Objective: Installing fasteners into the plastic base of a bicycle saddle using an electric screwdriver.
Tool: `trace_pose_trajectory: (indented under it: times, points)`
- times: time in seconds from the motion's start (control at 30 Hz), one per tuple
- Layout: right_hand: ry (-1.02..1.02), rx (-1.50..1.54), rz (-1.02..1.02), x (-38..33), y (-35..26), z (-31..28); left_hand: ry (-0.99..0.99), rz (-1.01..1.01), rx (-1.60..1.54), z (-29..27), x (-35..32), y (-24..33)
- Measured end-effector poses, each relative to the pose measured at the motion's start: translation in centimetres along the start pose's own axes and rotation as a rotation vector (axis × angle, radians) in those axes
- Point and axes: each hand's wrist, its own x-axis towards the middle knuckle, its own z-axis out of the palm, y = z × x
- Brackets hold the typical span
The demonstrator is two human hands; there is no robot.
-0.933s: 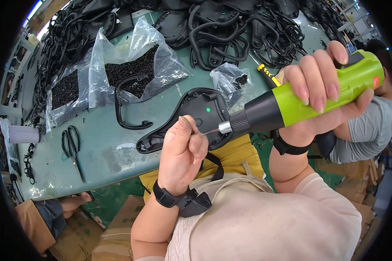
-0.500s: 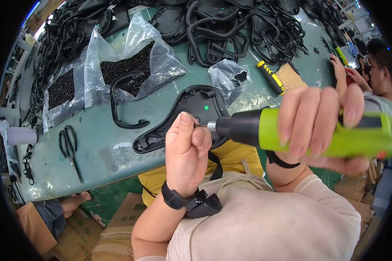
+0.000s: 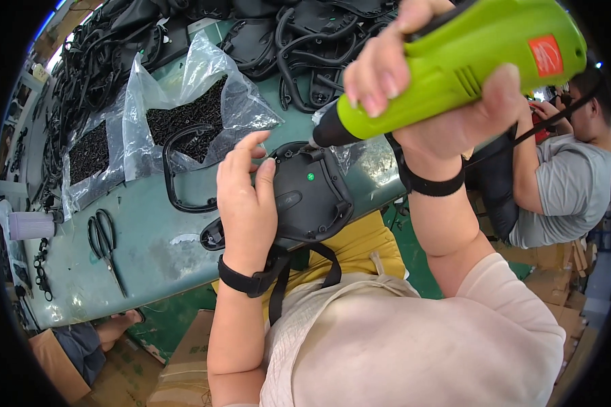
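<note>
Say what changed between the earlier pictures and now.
The right hand, still gripping the driver, has moved the tool's tip from beside the left hand to the far edge of the shell. The left hand has opened from its pinch and shifted left. The scissors and bags stayed put.

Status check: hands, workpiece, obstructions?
Right hand gripping green power driver, nose at far edge of black molded part. Left hand open, partly hiding it. Curved black frame beside left hand.

A pale beige short-sleeved top [image 3: 414, 332], its left edge textured, covers the torso; black straps [image 3: 436, 184] circle both wrists, behind the bare left hand [image 3: 246, 207] and bare right hand [image 3: 442, 130].
</note>
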Motion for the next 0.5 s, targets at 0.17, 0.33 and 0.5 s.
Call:
trace_pose_trajectory:
  times: [0.17, 0.33, 0.5]
  points:
    - [-0.081, -0.017, 0.171, 1.5, -0.9, 1.2, -0.030, 0.139, 0.131, 0.4, -0.5, -0.3]
    - [-0.125, -0.010, 0.275, 2.3, -0.9, 1.7, -0.012, 0.145, 0.133, 0.6, -0.5, -0.2]
    - [-0.150, -0.025, 0.368, 2.7, -0.9, 2.3, -0.003, 0.160, 0.159, 0.7, -0.2, -0.4]
